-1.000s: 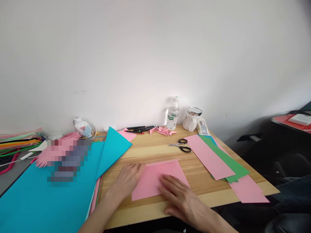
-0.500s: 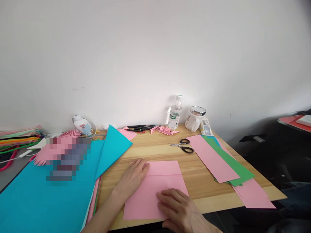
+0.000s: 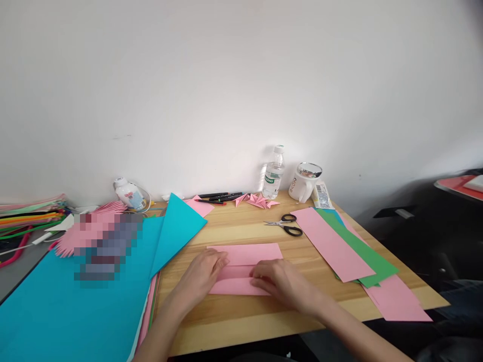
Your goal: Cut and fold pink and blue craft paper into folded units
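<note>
A sheet of pink paper (image 3: 238,273) lies on the wooden table in front of me. Its far part and its near part are both folded over toward the middle, leaving a strip between the two edges. My left hand (image 3: 206,269) is closed on the paper's left side, thumb and fingers together near the far fold's edge. On the right side, my right hand (image 3: 282,282) has its bent fingers closed at the near flap. Its fingertips reach the edge of that flap, and the paper under the palm is hidden.
Black-handled scissors (image 3: 285,224) lie beyond the paper. Pink and green strips (image 3: 335,246) overlap at right. At the back are a water bottle (image 3: 272,176), a white mug (image 3: 302,186), pens (image 3: 219,196) and folded pink pieces (image 3: 258,201). Blue sheets (image 3: 86,317) cover the left.
The paper's near part has been folded up toward the middle, so the sheet is shorter. My right hand has moved away from me with it, and its fingers have bent.
</note>
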`<act>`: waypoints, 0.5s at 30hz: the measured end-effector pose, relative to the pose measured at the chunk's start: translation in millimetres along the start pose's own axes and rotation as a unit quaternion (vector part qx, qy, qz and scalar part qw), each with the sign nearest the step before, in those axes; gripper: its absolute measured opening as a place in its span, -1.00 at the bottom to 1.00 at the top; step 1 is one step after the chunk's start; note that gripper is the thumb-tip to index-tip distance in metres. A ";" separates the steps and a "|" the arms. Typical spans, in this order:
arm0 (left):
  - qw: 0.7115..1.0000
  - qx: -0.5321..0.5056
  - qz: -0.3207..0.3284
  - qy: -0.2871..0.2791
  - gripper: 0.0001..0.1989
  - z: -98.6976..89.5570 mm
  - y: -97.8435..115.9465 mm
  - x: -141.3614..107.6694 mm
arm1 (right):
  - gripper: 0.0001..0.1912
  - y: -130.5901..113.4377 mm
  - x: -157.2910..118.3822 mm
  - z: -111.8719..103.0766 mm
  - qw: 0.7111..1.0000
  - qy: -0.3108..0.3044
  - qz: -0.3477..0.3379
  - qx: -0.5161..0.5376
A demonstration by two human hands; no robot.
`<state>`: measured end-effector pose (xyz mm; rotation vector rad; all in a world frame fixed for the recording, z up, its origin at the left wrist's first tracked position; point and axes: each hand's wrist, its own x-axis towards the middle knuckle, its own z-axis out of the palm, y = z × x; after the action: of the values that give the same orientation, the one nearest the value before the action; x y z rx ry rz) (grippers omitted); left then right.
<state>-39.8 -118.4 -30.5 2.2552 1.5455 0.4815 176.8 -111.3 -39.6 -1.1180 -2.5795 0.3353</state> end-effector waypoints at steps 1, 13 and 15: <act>1.000 -0.013 0.001 -0.014 -0.59 -5.6 1.0 -0.5 | -0.80 3.7 6.5 -2.3 1.000 -0.027 0.014 0.006; 0.978 0.200 0.058 0.000 -0.81 24.6 3.9 2.2 | -0.80 4.1 -10.4 47.8 0.969 0.209 -0.041 -0.122; 0.974 0.215 0.062 0.015 -0.79 30.9 2.3 -1.2 | -0.73 -2.4 -22.2 58.9 0.967 0.210 -0.049 -0.138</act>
<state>-23.7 -123.5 -56.6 2.6915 1.6582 0.2281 167.9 -134.6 -97.5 -1.0098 -2.3281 -0.2686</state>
